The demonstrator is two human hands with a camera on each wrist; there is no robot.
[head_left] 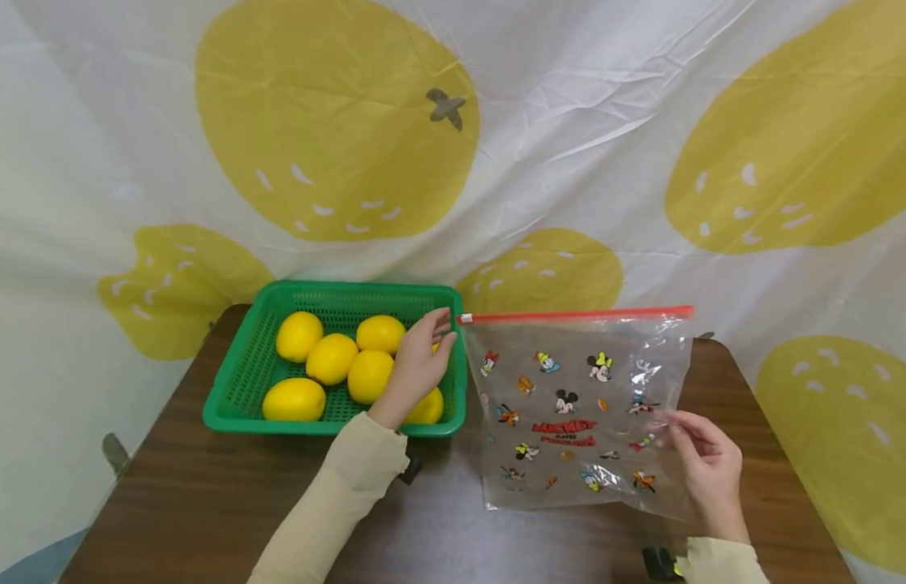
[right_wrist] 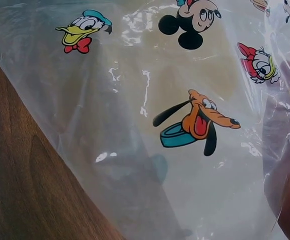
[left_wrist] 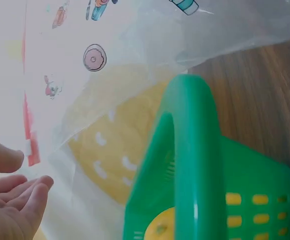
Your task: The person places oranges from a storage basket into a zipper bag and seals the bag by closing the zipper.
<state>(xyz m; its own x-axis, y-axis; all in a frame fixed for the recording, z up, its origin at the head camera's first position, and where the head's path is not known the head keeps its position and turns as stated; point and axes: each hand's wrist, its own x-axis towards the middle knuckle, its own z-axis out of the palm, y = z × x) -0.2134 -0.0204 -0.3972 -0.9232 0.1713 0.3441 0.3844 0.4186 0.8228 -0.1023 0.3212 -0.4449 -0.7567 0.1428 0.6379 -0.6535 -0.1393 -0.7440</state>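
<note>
Clear zip bag (head_left: 577, 405) with cartoon prints and a red zip strip stands upright on the brown bench (head_left: 204, 503), just right of the green basket (head_left: 237, 381). Right hand (head_left: 704, 470) pinches the bag's lower right side, fingers curled on the plastic. Left hand (head_left: 416, 365) hovers over the basket's right end, fingers relaxed and apart, holding nothing, close above a lemon (head_left: 429, 407). Five more lemons (head_left: 328, 358) lie in the basket. White cloth with yellow fruit shapes (head_left: 569, 122) hangs behind.
</note>
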